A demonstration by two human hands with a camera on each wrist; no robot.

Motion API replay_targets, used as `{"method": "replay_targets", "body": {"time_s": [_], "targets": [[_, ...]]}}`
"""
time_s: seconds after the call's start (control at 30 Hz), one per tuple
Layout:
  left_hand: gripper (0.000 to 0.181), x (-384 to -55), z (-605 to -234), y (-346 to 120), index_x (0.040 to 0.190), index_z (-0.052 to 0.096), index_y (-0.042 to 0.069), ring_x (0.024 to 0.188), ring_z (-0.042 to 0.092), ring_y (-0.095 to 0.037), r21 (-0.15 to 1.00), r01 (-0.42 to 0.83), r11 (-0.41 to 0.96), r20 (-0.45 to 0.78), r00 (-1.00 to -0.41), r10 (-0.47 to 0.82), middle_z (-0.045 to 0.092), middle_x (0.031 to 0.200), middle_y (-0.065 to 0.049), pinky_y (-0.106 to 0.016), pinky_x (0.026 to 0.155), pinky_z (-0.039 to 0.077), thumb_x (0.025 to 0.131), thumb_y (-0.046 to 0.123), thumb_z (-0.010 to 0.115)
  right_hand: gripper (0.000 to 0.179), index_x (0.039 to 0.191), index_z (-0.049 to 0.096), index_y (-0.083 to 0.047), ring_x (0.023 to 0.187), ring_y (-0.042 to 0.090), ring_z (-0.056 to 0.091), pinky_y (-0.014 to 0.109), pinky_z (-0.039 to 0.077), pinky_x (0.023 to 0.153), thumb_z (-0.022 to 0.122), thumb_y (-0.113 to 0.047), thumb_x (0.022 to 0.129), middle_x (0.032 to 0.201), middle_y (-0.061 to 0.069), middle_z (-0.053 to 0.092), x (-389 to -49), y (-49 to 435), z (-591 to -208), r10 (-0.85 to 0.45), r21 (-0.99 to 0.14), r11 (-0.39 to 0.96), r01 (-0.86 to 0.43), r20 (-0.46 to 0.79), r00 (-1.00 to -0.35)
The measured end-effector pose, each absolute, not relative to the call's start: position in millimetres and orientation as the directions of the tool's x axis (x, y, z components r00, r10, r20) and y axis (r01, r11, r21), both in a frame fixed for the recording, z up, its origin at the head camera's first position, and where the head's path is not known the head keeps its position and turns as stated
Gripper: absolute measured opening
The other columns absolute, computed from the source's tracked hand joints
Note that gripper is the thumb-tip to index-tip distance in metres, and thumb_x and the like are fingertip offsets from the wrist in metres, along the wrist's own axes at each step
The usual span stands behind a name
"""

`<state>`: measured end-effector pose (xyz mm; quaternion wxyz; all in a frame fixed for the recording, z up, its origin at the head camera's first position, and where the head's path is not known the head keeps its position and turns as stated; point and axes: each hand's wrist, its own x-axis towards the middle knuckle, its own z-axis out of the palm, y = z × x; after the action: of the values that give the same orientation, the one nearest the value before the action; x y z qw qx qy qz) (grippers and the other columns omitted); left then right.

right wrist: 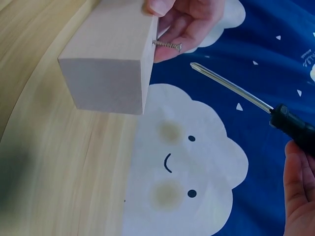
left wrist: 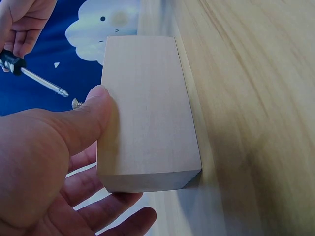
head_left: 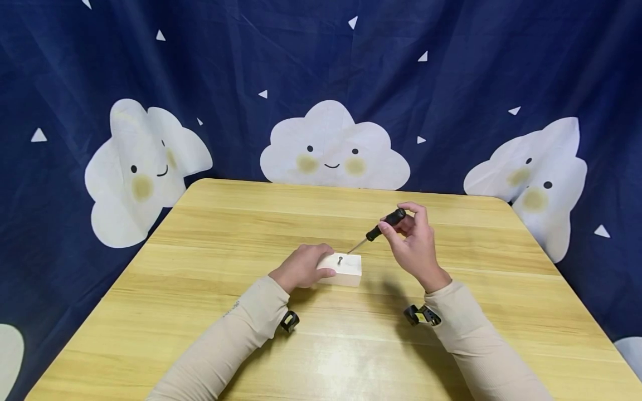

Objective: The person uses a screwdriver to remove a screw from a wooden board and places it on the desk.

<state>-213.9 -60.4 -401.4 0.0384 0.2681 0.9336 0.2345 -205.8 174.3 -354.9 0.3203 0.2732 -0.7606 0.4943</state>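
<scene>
A pale wooden block (head_left: 348, 277) lies on the table, gripped at its left end by my left hand (head_left: 302, 267), thumb on the near side and fingers behind. From the block's top face a metal screw (right wrist: 167, 45) stands up, its threaded shank mostly exposed. My right hand (head_left: 416, 245) holds a black-handled screwdriver (head_left: 393, 220) between thumb and fingers, up and to the right of the block. Its shaft slants down to the left. In the right wrist view the screwdriver's cross-shaped tip is apart from the screw head.
The light wood-grain table (head_left: 210, 234) spreads around both hands. A dark blue curtain (head_left: 225, 55) with smiling white clouds hangs right behind its far edge. Each wrist carries a small black camera mount, such as the right wrist's mount (head_left: 421, 315).
</scene>
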Motion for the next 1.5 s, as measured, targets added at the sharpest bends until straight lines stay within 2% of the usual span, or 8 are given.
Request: {"method": "replay_targets", "body": {"time_s": [0.23,0.57,0.83,1.03,1.2,1.5], "targets": [[0.046,-214.6,-401.4,-59.8,0.118,0.056,0.008,0.096,0.057,-0.018,0.466,0.468,0.751,0.036,-0.858,0.513,0.063,0.107,-0.003,-0.032,0.086,0.044,0.082,0.034,0.067,0.047,0.116,0.038,0.005,0.068,0.012,0.062,0.016,0.046,0.057,0.065,0.009,0.078,0.082,0.016,0.066,-207.8,170.1,-357.1,-0.115,-0.578,0.337,-0.743,0.759,-0.641],[0.047,-213.9,-400.9,-59.6,0.12,0.055,0.008,0.099,0.057,-0.019,0.47,0.456,0.756,0.022,-0.862,0.506,0.062,0.11,-0.004,-0.033,0.088,0.044,0.082,0.034,0.067,0.047,0.114,0.038,0.005,0.066,0.014,0.062,0.016,0.045,0.054,0.066,0.009,0.077,0.081,0.014,0.066,-208.1,165.5,-358.0,-0.135,-0.56,0.371,-0.741,0.757,-0.64],[0.049,-214.1,-401.0,-59.7,0.12,0.054,0.009,0.1,0.057,-0.02,0.462,0.45,0.764,0.015,-0.865,0.501,0.062,0.111,-0.004,-0.033,0.088,0.043,0.082,0.035,0.067,0.042,0.11,0.038,0.013,0.062,0.026,0.062,0.023,0.047,0.053,0.064,0.014,0.076,0.079,0.021,0.064,-190.8,153.5,-334.8,-0.169,-0.53,0.391,-0.753,0.762,-0.625],[0.05,-214.8,-400.5,-59.7,0.122,0.053,0.009,0.104,0.056,-0.021,0.463,0.445,0.767,0.0,-0.865,0.502,0.061,0.114,-0.005,-0.033,0.09,0.043,0.082,0.036,0.066,0.043,0.109,0.038,0.013,0.061,0.026,0.062,0.025,0.048,0.052,0.064,0.015,0.075,0.078,0.022,0.064,-187.4,149.5,-327.5,-0.188,-0.517,0.41,-0.752,0.758,-0.624],[0.05,-214.5,-400.1,-60.0,0.121,0.054,0.008,0.103,0.056,-0.022,0.469,0.448,0.761,0.012,-0.865,0.502,0.061,0.113,-0.006,-0.034,0.089,0.043,0.082,0.035,0.067,0.041,0.109,0.038,0.012,0.062,0.025,0.062,0.022,0.047,0.053,0.064,0.014,0.076,0.078,0.021,0.064,-187.5,148.0,-325.8,-0.188,-0.531,0.405,-0.745,0.749,-0.636],[0.05,-213.5,-400.6,-59.9,0.121,0.054,0.008,0.102,0.056,-0.021,0.468,0.445,0.764,0.007,-0.866,0.5,0.061,0.113,-0.006,-0.033,0.089,0.043,0.082,0.036,0.066,0.044,0.112,0.039,0.01,0.062,0.024,0.062,0.023,0.048,0.054,0.065,0.012,0.076,0.079,0.018,0.064,-197.0,150.9,-335.6,-0.202,-0.525,0.387,-0.758,0.754,-0.625]]}}
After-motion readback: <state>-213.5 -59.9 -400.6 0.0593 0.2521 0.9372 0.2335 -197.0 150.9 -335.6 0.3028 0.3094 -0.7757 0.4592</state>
